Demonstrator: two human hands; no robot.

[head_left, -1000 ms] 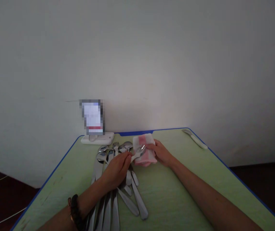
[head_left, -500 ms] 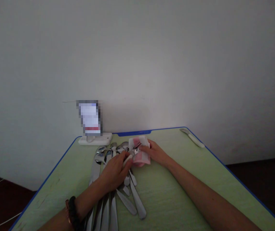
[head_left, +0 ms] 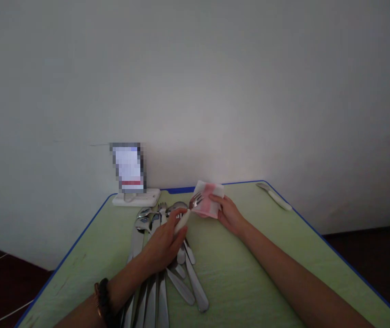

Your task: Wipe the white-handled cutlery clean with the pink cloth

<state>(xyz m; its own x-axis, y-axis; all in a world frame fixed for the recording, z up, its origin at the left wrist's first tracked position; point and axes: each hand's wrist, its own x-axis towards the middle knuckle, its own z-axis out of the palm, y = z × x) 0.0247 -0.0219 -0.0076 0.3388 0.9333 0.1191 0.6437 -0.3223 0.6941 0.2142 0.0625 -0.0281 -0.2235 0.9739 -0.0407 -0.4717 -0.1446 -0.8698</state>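
My left hand (head_left: 166, 239) is closed around the pale handle of a fork (head_left: 182, 222), whose metal tines point up and to the right. Behind the tines is a folded pink and white cloth (head_left: 209, 206), gripped at its right side by my right hand (head_left: 231, 214), thumb on the front. Whether the tines touch the cloth I cannot tell. Under and around my left hand lie several metal spoons (head_left: 143, 223), forks (head_left: 161, 208) and other flatware with long handles (head_left: 197, 287), partly hidden by the hand and forearm.
A pale-handled utensil (head_left: 277, 198) lies by itself near the far right corner of the green, blue-edged table (head_left: 249, 282). At the far left, a blurred-out phone (head_left: 128, 167) stands on a white base (head_left: 136, 198). A plain wall (head_left: 195, 91) rises behind the table.
The cloth, first under the fork head and then folded over it, is now up and right behind bare tines. The fork handle has turned more upright in my left hand.
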